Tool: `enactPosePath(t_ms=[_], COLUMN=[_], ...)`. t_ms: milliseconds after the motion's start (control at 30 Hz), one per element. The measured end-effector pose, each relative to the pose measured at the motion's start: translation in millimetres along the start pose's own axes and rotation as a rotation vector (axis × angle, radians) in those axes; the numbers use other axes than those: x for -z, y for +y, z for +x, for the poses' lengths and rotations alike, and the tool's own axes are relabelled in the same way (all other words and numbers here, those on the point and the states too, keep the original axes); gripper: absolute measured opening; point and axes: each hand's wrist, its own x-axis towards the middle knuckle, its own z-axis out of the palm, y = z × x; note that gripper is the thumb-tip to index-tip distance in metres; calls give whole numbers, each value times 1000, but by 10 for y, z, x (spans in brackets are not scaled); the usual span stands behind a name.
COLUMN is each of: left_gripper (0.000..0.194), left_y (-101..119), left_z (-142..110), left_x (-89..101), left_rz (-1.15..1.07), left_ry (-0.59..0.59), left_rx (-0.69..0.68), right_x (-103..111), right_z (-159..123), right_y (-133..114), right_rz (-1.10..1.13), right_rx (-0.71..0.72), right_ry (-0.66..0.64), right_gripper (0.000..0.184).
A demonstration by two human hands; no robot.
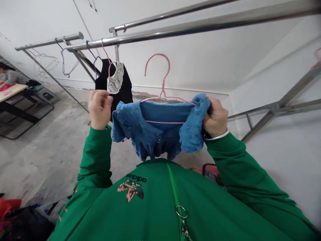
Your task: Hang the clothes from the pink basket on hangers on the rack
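A blue ruffled blouse (150,132) hangs in front of the person's chest, held up between the 2 hands, and a pink wire hanger (162,77) sits inside its collar, the hook rising clear above the neck and the lower bar showing through the neck opening. The right hand (215,117) is closed around a bunched fold of the blouse at the shoulder. Its fingers are mostly buried in the cloth, and the hanger's right tip disappears into that same fold. A silver bangle (216,136) circles the right wrist. The left hand (99,109) is curled shut just above the blouse's other shoulder, well apart from the hook; its fingertips are tucked out of sight, so whether they pinch cloth is impossible to make out.

The blouse's lower part is cut off from view by the person's green Adidas track jacket (150,201). Behind the hands, a black garment with a lace collar (114,80) hangs from a steel clothes rail (175,31) on a pink hanger, beside 2 purple wire hangers (63,63). Far left, a co-worker (7,75) sits at a table, blurred and cut off by the frame edge — too indistinct to say more.
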Motion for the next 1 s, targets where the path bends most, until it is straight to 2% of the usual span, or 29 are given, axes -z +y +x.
enactPosePath(t_ms=[33,100,167,200,267,333,467,567,633,733,800,900,1000], left_gripper=[28,35,30,28,30,29,24,23,23,23,24,25,26], left_y=[146,389,510,521,478,401,306,310,339,405,442,445,386], left_z=[-22,-72,-121,-140,-165,-165,-108,-71,-61,-59,-63,-72,-87], left_x=[-57,-244,-460,-552,-666,-679,-548,-476,-470,-496,-511,-503,-464], left_rz=[31,67,108,130,155,151,107,97,109,142,171,212,228], left_ry=[-28,-174,-303,-318,-287,-247,-145,-77,-54,-59,-74,-91,-89], left_rx=[-50,-121,-141,-126,-88,-69,-20,22,25,-4,-32,-57,-60], right_x=[-21,-73,-130,-155,-191,-193,-76,54,98,47,-41,-142,-116], right_z=[-2,-4,-5,-3,6,22,47,39,33,58,99,164,209], right_y=[-1,-23,-67,-91,-121,-104,31,18,-98,-309,-356,-191,154], right_rz=[28,85,136,156,188,216,232,184,115,-106,-224,-108,162], right_rx=[-2,-16,-49,-69,-115,-192,-379,-377,-307,-196,-171,-280,-510], right_ry=[-13,-47,-85,-92,-45,76,377,474,379,69,-80,-175,-112], right_gripper=[37,42,42,39,29,27,35,34,33,35,36,31,30])
